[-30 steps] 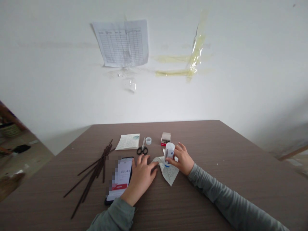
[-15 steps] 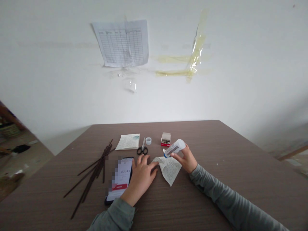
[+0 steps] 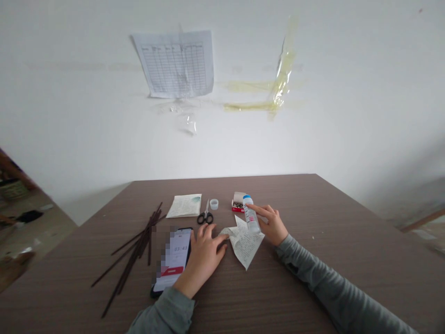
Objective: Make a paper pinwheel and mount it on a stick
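Observation:
My left hand lies flat with its fingers spread, one fingertip at the left corner of a folded piece of printed paper. This paper is star-like, with pointed corners. In my right hand is a white glue bottle with a blue top, held almost upright over the paper's right part. The index finger reaches along the bottle near its top. Beyond the bottle stands a small red-and-white box of small metallic pieces, partly covered by it.
A phone showing a timer lies beside my left hand. Left of it is a bundle of dark thin sticks. Farther back are black-handled scissors, a clear cap and a stack of paper. A wall rises behind the table.
My right hand has turned the glue bottle from blue end down to blue end up. My left hand and the paper have stayed in place.

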`<state>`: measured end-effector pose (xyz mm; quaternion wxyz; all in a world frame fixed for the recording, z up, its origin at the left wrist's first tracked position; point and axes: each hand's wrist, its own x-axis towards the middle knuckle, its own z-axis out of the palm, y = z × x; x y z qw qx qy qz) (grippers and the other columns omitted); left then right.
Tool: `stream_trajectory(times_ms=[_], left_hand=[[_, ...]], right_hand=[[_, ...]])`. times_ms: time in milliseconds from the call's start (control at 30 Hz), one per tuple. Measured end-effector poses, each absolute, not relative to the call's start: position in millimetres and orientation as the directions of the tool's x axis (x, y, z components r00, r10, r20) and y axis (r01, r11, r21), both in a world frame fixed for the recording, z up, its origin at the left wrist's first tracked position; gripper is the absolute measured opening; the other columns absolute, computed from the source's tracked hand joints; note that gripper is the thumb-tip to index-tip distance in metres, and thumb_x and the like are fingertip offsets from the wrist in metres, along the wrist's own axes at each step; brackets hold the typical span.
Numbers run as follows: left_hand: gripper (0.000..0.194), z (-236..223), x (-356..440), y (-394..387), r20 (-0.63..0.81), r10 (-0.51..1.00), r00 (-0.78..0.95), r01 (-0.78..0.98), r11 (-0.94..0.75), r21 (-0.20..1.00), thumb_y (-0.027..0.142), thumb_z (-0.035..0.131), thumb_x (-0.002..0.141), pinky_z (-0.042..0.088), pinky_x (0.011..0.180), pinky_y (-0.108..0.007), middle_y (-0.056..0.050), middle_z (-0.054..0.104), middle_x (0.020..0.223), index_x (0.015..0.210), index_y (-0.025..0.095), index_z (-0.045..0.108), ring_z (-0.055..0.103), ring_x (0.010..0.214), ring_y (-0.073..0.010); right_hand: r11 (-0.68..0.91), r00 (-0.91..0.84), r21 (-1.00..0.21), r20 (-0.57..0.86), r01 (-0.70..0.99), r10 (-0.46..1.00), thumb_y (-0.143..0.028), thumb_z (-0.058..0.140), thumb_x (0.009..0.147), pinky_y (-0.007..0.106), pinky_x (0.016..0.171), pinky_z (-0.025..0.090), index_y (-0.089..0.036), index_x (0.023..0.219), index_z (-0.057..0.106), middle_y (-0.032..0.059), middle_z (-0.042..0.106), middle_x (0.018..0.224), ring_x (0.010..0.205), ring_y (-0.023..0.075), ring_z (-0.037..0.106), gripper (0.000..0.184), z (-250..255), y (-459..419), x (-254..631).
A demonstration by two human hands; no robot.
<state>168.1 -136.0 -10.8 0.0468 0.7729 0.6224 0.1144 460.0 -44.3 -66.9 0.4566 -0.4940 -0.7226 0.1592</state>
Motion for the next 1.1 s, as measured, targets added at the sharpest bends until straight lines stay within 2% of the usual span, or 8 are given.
stream_trajectory(times_ms=[67,133,233,333,500,700,967,1100], left_hand=[[0.044,-11.4,167.6,-135.7,0.122,0.972,0.202,0.951,-0.224,0.213,0.018,0.085,0.116,0.051,0.147,-0.09,-0.015,0.082,0.182,0.148,0.043,0.102,0.068,0.177,-0.0525],[0.044,-12.6,166.7,-135.2,0.12,0.972,0.203,0.952,-0.225,0.206,0.018,0.085,0.116,0.051,0.148,-0.09,-0.015,0.081,0.182,0.149,0.042,0.102,0.068,0.177,-0.0522],[0.044,-14.7,165.2,-134.5,0.13,0.969,0.211,0.951,-0.234,0.201,0.018,0.086,0.116,0.053,0.146,-0.089,-0.014,0.082,0.182,0.149,0.043,0.101,0.068,0.177,-0.0516],[0.045,-16.3,164.2,-133.8,0.141,0.967,0.214,0.949,-0.24,0.206,0.018,0.086,0.116,0.054,0.147,-0.087,-0.015,0.082,0.181,0.149,0.043,0.101,0.07,0.175,-0.0507],[0.044,-17.7,164.2,-133.4,0.145,0.966,0.213,0.945,-0.241,0.22,0.018,0.086,0.116,0.053,0.147,-0.086,-0.016,0.082,0.181,0.149,0.041,0.102,0.069,0.175,-0.0514],[0.043,-20.2,164.5,-133.6,0.154,0.968,0.2,0.947,-0.231,0.223,0.019,0.088,0.115,0.052,0.148,-0.086,-0.014,0.083,0.179,0.147,0.044,0.102,0.07,0.174,-0.0503],[0.044,-22.5,163.5,-133.8,0.169,0.965,0.2,0.946,-0.235,0.225,0.019,0.088,0.114,0.053,0.148,-0.086,-0.014,0.084,0.177,0.147,0.044,0.103,0.071,0.173,-0.05],[0.044,-24.2,162.1,-133.1,0.177,0.96,0.215,0.942,-0.252,0.222,0.019,0.086,0.115,0.053,0.146,-0.089,-0.015,0.084,0.177,0.147,0.044,0.102,0.071,0.172,-0.0509]], right_hand=[[0.48,-0.087,-0.759,0.496,0.44,0.864,-0.044,0.079,0.113,0.065,0.116,0.071,-0.039,0.151,0.101,0.0145,0.098,0.126,0.116,0.0429,0.09,0.044,-66.4,-42.6,458.8],[0.488,-0.051,-0.813,0.499,0.317,0.865,-0.061,0.078,0.115,0.064,0.114,0.073,-0.032,0.146,0.102,0.0169,0.099,0.132,0.118,0.0442,0.091,0.048,-65.0,-41.5,457.4],[0.49,0.029,-0.824,0.518,0.285,0.855,-0.073,0.08,0.111,0.06,0.112,0.075,-0.028,0.132,0.102,0.0175,0.098,0.128,0.115,0.0413,0.09,0.054,-62.7,-40.6,456.6],[0.489,0.073,-0.803,0.541,0.341,0.838,-0.068,0.084,0.105,0.054,0.107,0.075,-0.03,0.113,0.097,0.0136,0.095,0.117,0.106,0.0364,0.088,0.04,-62.2,-39.3,458.1],[0.401,0.152,-0.837,0.481,0.373,0.863,-0.059,0.086,0.091,0.054,0.103,0.073,-0.034,0.092,0.073,0.0071,0.089,0.1,0.107,0.0397,0.091,0.029,-65.8,-37.2,458.7],[0.307,0.185,-0.872,0.397,0.381,0.899,-0.054,0.09,0.079,0.054,0.098,0.074,-0.036,0.092,0.056,0.0063,0.091,0.101,0.107,0.0422,0.093,0.04,-65.5,-37.8,459.0],[0.314,0.242,-0.887,0.404,0.34,0.882,-0.047,0.096,0.077,0.059,0.103,0.076,-0.038,0.102,0.053,0.0063,0.092,0.108,0.112,0.0439,0.096,0.051,-84.6,-25.4,455.8],[0.305,0.253,-0.892,0.397,0.335,0.882,-0.044,0.1,0.076,0.06,0.103,0.078,-0.037,0.109,0.058,0.0073,0.094,0.111,0.112,0.044,0.096,0.053,-87.6,-23.9,455.3]])
